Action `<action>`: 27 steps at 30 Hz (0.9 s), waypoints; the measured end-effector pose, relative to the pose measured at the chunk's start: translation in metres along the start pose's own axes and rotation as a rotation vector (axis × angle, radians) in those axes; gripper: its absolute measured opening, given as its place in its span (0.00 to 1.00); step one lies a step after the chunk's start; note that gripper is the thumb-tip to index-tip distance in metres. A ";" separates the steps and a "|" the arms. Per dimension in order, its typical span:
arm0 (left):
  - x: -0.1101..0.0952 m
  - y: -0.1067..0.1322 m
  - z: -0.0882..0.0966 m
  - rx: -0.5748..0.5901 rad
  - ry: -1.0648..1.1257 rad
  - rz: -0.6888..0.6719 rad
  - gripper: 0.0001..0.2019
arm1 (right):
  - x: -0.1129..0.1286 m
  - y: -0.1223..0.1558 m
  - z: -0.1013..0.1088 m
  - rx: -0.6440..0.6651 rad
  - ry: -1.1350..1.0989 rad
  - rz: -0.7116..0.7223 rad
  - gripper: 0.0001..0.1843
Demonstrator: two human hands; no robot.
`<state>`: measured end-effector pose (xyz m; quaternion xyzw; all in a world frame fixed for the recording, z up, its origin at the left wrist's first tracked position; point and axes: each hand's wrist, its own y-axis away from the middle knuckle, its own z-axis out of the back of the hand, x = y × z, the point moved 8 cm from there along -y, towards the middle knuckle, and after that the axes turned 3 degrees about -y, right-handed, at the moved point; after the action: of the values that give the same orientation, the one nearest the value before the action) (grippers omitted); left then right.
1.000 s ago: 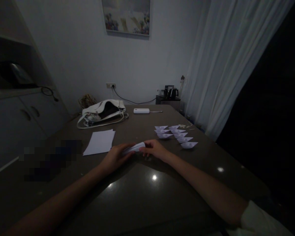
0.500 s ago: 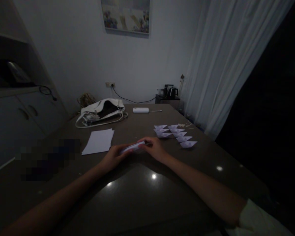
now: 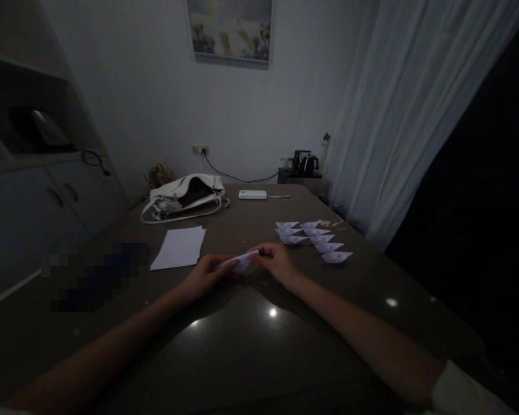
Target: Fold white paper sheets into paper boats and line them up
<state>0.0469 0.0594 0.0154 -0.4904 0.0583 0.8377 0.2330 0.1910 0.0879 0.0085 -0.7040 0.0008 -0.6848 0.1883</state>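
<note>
Both my hands meet over the middle of the dark table (image 3: 251, 346). My left hand (image 3: 205, 275) and my right hand (image 3: 274, 260) each pinch an end of a folded white paper piece (image 3: 239, 262), held just above the tabletop. To the left of my left hand lies a small stack of white paper sheets (image 3: 179, 247). Several finished folded paper boats (image 3: 313, 238) sit in two rows to the right of my right hand.
A white handbag (image 3: 185, 196) and a white power bank (image 3: 252, 195) with a cable lie at the table's far end. A kettle (image 3: 303, 162) stands on a side stand by the white curtain (image 3: 398, 115). Cabinets line the left wall.
The folded paper has been turned and reshaped slightly between my fingers. The view has shifted a little to the left; my hands stay in the same spot.
</note>
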 end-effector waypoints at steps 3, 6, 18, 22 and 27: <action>0.003 -0.001 -0.002 0.020 0.043 0.010 0.21 | -0.001 0.001 0.000 -0.007 -0.034 -0.022 0.13; 0.007 -0.002 -0.002 0.025 0.073 0.026 0.21 | 0.000 0.003 -0.001 0.003 -0.055 -0.028 0.14; -0.006 0.002 -0.002 0.021 -0.121 -0.026 0.23 | 0.007 0.006 -0.009 0.057 -0.071 -0.002 0.13; -0.010 0.003 -0.003 0.008 -0.213 -0.103 0.23 | 0.006 0.006 -0.013 0.084 -0.060 -0.001 0.13; -0.012 0.004 -0.005 0.021 -0.294 -0.130 0.22 | 0.005 0.006 -0.016 0.110 -0.067 -0.011 0.12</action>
<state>0.0540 0.0500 0.0224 -0.3627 0.0004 0.8831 0.2978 0.1779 0.0767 0.0111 -0.7150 -0.0470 -0.6609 0.2229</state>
